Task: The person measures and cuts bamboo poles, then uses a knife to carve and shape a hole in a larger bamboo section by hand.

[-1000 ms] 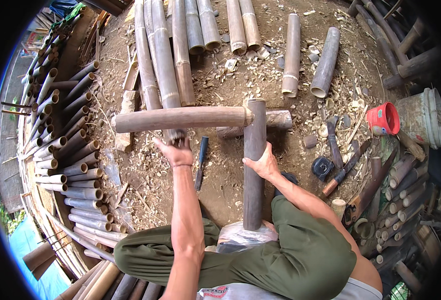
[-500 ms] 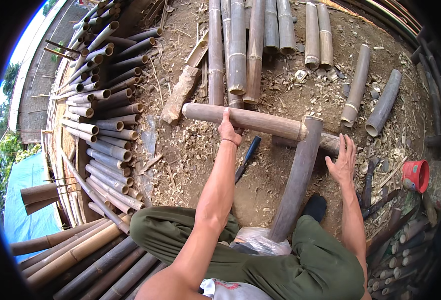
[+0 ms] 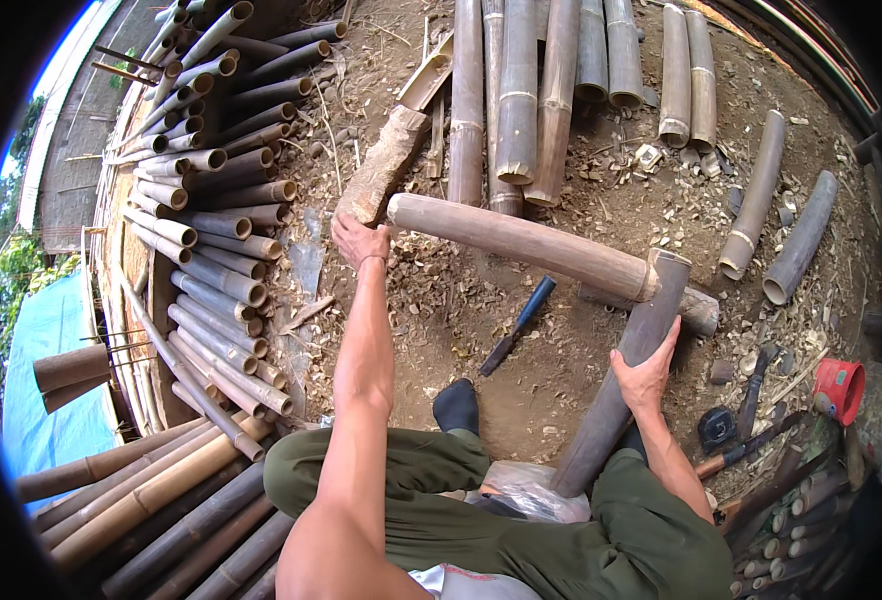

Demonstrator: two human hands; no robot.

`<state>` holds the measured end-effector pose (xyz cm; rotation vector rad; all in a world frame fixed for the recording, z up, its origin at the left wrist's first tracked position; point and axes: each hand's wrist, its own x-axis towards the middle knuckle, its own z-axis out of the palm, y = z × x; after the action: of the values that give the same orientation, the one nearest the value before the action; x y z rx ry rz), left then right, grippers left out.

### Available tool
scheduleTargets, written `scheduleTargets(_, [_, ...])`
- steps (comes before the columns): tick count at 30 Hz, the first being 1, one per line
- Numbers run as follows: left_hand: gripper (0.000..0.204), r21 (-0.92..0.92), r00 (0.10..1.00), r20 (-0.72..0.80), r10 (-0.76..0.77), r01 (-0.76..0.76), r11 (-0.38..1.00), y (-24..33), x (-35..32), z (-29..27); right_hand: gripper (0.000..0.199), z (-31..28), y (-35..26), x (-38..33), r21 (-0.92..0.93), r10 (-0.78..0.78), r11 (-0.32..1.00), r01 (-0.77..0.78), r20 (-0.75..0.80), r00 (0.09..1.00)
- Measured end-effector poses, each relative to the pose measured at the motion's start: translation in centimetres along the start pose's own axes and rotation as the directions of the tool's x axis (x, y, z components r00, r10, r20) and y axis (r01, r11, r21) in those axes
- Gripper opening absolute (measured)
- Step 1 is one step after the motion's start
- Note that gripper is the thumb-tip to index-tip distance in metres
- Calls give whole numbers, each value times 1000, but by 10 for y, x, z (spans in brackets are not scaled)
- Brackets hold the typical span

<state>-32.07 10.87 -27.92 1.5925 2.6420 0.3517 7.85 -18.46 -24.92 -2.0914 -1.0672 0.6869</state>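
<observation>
Bamboo crosspiece (image 3: pixel 521 243) lies at twelve o'clock, seated in the notched dark post (image 3: pixel 626 375); our left hand (image 3: pixel 359 240) touches its end, grip indeterminate, right hand (image 3: pixel 646 372) clasps the post; we judge fitting underway, next requiring firm seating.

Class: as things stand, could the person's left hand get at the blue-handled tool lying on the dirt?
Probably yes. The left hand rests by the end of the light bamboo pole, and only bare dirt lies between it and the blue-handled tool; nothing blocks it.
</observation>
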Motion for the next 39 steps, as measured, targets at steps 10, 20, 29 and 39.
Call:
scheduleTargets(10, [133, 312, 820, 567, 75, -299, 902, -63, 86, -8, 115, 2, -1, 4, 42, -28, 999, 27, 28, 999])
scheduleTargets(20, [99, -61, 944, 315, 97, -82, 995, -32, -7, -7, 116, 5, 0, -2, 33, -74, 997, 73, 8, 997])
scheduleTargets(29, [92, 172, 854, 505, 123, -239, 956, -75, -144, -54, 122, -4, 2, -3, -66, -90, 993, 94, 54, 994])
scheduleTargets(39, [64, -424, 702, 329, 632, -488, 763, 38, -236, -60, 78, -75, 35, 52, -483, -313, 820, 306, 68, 947])
